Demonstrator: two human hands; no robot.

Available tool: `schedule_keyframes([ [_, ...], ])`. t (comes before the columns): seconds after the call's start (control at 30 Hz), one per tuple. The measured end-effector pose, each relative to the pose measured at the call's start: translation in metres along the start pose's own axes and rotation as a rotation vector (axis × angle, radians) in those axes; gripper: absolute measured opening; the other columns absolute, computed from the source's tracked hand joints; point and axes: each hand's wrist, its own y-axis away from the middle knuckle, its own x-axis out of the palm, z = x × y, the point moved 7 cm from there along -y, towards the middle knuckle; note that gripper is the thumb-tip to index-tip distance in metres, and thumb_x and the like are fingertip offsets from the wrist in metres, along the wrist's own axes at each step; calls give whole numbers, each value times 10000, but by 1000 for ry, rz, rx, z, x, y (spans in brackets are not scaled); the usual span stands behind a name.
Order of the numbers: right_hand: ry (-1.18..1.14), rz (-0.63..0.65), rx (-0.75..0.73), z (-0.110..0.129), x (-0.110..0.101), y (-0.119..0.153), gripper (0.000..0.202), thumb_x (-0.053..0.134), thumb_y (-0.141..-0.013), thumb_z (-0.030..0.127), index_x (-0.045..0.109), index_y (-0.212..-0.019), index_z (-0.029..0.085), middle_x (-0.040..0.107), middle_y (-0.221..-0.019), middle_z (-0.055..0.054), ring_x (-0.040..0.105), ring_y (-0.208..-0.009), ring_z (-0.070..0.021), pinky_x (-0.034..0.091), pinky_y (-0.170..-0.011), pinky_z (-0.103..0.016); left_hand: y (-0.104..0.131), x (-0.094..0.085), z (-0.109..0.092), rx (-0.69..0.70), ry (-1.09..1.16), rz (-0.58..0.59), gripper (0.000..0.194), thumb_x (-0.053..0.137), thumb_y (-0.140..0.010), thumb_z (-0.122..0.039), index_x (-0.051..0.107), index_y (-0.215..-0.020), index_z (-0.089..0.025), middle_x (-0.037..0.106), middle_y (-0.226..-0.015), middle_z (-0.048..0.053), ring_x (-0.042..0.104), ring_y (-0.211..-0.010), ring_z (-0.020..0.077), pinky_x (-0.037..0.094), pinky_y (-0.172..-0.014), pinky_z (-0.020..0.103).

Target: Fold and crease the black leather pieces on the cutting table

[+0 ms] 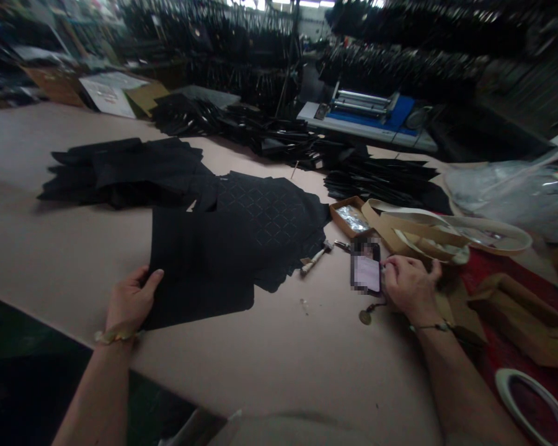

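My left hand (132, 297) pinches the left edge of a dark, flat panel (199, 266), thumb on top. The panel looks like black leather or fabric and partly covers other black pieces. One of these, a quilted panel (270, 207), shows a diamond pattern. My right hand (411, 285) is closed, its fingertips together at the right edge of a phone (366, 272) with a lit screen. Whether those fingers hold something small is hidden. A round charm (365, 317) on a cord lies just below the phone. A small tool with a pale handle (314, 260) rests left of it.
A small box with shiny packets (352, 218) and cardboard trays (413, 232) stand at the right. Stacks of black pieces (279, 133) line the back, near a blue machine with rollers (372, 111). A tape roll (534, 406) lies at the lower right.
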Motion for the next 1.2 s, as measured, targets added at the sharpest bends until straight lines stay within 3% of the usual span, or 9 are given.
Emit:
schedule_keyframes([
  [0.3,-51,32,-145,8,0,1,276,401,-913,304,659,-880,209,698,-865,-74,621,-989,-280,144,-1119,-624,-5,4,12,25,6,7,433,563,-809,-512,691,-1047,-173,735,-921,60,682,-840,220,504,-701,267],
  [0.5,-122,47,-334,18,1,2,236,436,-922,277,662,-957,218,717,-960,-53,632,-965,-240,301,-1089,-509,-6,3,11,31,-33,2,447,554,-821,-511,689,-1072,-165,734,-919,61,679,-819,215,500,-673,260],
  [0.63,-110,-37,-301,17,-7,1,230,447,-920,261,669,-938,202,717,-886,-58,645,-890,-235,365,-1051,-478,-4,1,8,-2,-51,4,436,554,-819,-514,692,-1061,-178,732,-910,60,680,-820,220,495,-673,267],
  [0.8,-77,-39,-261,16,-8,1,238,436,-919,253,669,-901,205,710,-848,-60,654,-877,-245,375,-1042,-495,-2,0,5,-14,-49,10,434,551,-806,-512,695,-1044,-179,731,-899,63,680,-818,230,497,-676,282],
  [1.03,-81,3,-244,13,-3,0,223,449,-912,261,665,-884,212,718,-852,-56,654,-875,-248,364,-1046,-515,-4,1,6,-23,-52,-19,496,554,-780,-519,693,-1071,-143,732,-977,103,678,-906,269,516,-780,335],
  [1.2,-175,98,-364,22,2,2,236,440,-932,269,667,-987,238,724,-1029,-43,635,-1017,-243,320,-1089,-524,-2,1,4,-26,-7,-9,484,554,-767,-518,693,-1054,-154,734,-946,88,684,-883,260,520,-782,331],
])
